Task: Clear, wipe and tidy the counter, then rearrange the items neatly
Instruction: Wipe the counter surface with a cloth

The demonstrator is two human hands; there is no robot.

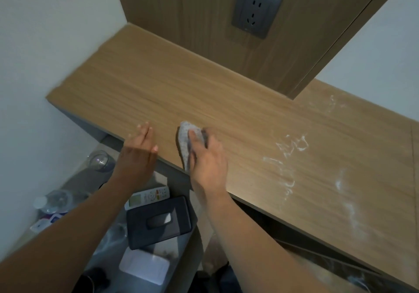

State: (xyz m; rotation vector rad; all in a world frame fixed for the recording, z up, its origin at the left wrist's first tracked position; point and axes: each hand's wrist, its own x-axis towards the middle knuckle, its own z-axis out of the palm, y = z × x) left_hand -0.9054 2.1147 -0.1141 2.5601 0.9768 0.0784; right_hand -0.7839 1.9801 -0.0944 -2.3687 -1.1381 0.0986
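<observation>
- Counter point(204, 84): light wood-grain laminate slab, runs from the left corner out to the right, front edge facing the camera.
- Left and middle stretch of the counter looks clean and matte.
- White powdery smears point(292, 145) streak the right stretch, well apart from both hands.
- Grey speckled cloth point(184, 138): bunched on the counter near the front edge, lower end hanging just over that edge.
- Right hand point(208, 159): on top of the cloth, fingers bent over it, gripping and pressing it to the wood.
- Left hand point(138, 150): fingers straight and relaxed, palm down on the front edge, just beside the cloth, not touching it.
- Back wall: matching wood panel point(181, 9) with a dark grey wall socket point(256, 9) set in it.
- White walls point(45, 32) on the left and at far right.
- Lower grey shelf point(86, 179) under the front edge holds a dark rectangular tissue box point(158, 220), a white remote control point(148, 196) just behind it, a clear plastic bottle point(54, 202), a clear round glass point(99, 160) and a flat white rectangular pad point(145, 267).
- Shelf items are blurred; labels unreadable.
</observation>
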